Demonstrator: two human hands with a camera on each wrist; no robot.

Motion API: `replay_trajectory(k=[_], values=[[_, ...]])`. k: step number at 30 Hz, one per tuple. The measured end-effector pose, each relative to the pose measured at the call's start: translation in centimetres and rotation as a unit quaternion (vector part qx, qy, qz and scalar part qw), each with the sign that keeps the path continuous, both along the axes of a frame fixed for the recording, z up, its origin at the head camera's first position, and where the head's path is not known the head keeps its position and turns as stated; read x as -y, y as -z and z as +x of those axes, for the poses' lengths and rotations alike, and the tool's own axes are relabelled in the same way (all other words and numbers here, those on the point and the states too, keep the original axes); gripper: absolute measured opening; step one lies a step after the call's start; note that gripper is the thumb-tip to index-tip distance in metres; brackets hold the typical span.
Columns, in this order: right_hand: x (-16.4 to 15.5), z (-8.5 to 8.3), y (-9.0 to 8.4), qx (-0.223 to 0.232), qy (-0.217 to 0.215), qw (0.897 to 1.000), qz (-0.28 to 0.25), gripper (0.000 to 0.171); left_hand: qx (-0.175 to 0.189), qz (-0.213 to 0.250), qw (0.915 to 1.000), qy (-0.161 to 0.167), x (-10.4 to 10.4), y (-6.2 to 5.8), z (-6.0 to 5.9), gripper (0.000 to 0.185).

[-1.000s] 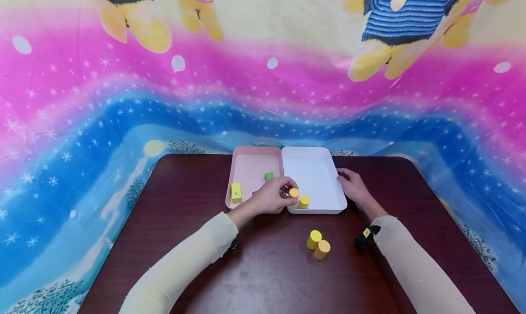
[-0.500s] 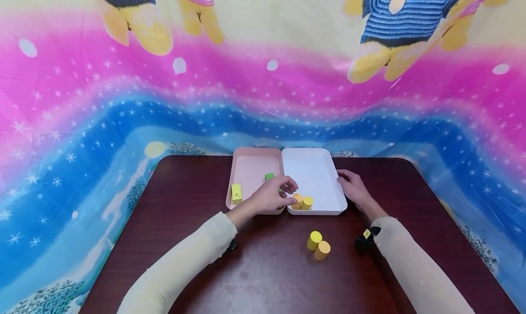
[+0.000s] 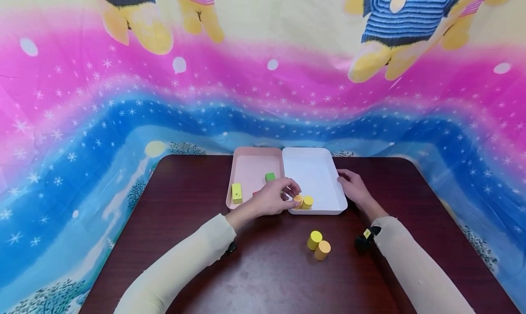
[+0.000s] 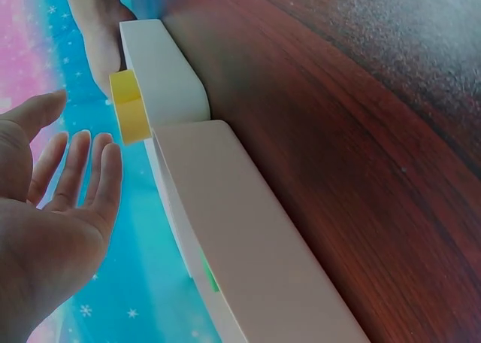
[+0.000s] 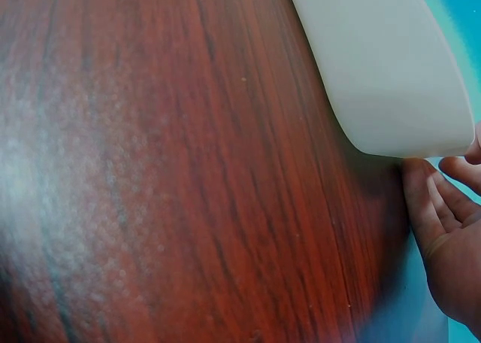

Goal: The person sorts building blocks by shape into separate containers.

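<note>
My left hand (image 3: 273, 198) hovers over the seam between the pink tray (image 3: 246, 161) and the white tray (image 3: 316, 168). Its fingers are straight and hold nothing in the left wrist view (image 4: 68, 185). Just off its fingertips an orange cylinder (image 3: 297, 199) and a yellow cylinder (image 3: 307, 202) lie in the white tray's near left corner. The yellow cylinder (image 4: 131, 106) shows above that tray's rim (image 4: 161, 72). My right hand (image 3: 352, 186) rests relaxed against the white tray's right edge, fingers (image 5: 440, 207) touching its corner (image 5: 376, 65).
The pink tray holds a yellow block (image 3: 236, 192) and a green block (image 3: 270, 176); a red piece is mostly hidden behind my left hand. A yellow cylinder (image 3: 314, 239) and an orange cylinder (image 3: 322, 249) lie on the dark wooden table (image 3: 185, 241). A colourful cloth hangs behind.
My left hand has lowered the orange cylinder into the white tray beside the yellow one and let go of it. The right hand has stayed put.
</note>
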State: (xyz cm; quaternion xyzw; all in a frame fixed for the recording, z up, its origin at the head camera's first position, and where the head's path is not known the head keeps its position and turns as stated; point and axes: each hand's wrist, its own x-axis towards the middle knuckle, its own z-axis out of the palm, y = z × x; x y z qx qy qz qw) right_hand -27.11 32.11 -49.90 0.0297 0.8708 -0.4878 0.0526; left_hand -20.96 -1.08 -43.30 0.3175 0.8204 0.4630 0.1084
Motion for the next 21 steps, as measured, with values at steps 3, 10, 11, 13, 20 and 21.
replay_trajectory(k=[3,10,11,13,20,21], values=[[0.0,0.0,0.0,0.0,0.001,1.0,0.001,0.052,0.0,0.003,1.0,0.007,0.0,-0.1,0.3,0.03],[0.0,0.0,0.0,0.0,0.0,1.0,0.004,0.052,-0.003,0.001,0.9997,0.024,-0.2,-0.4,1.0,0.031],[0.1,0.0,0.0,-0.001,0.0,1.0,0.003,0.052,-0.003,-0.001,0.9997,0.026,-0.3,-0.5,1.1,0.031],[0.1,0.0,0.0,-0.001,0.0,1.0,0.002,0.052,0.0,0.0,0.9995,0.03,-0.4,-0.6,1.3,0.032],[0.0,0.0,-0.1,0.0,0.0,1.0,0.003,0.052,-0.001,-0.004,0.9988,0.048,-0.6,-0.9,1.8,0.039],[0.0,0.0,0.0,-0.001,0.0,1.0,0.003,0.052,0.001,-0.006,0.9987,0.051,-0.6,-0.9,1.9,0.04]])
